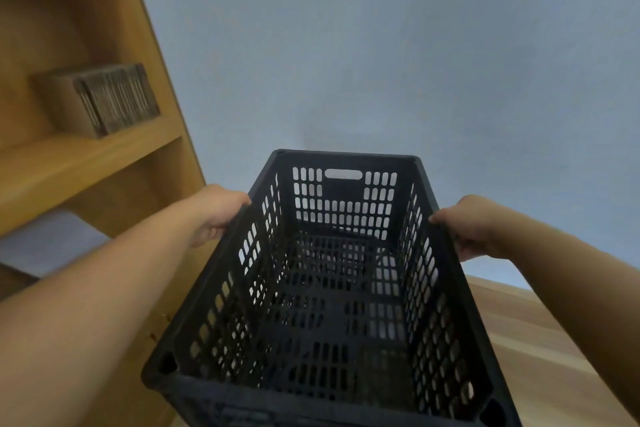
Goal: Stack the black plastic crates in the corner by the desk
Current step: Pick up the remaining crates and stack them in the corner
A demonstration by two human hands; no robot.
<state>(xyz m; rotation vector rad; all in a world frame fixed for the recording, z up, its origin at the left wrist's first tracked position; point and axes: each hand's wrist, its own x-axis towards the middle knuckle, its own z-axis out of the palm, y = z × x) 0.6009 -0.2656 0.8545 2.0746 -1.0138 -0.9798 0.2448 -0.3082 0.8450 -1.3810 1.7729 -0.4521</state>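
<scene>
A black plastic crate with slotted walls fills the lower middle of the head view, open side up and empty. My left hand grips its left long rim and my right hand grips its right long rim. The crate is held in the air in front of a pale blue wall. Through its slotted floor I make out dark shapes below, but I cannot tell what they are.
A wooden shelf unit stands close on the left, with a small slatted wooden box on one shelf. A wooden surface lies at the lower right. The pale blue wall is straight ahead.
</scene>
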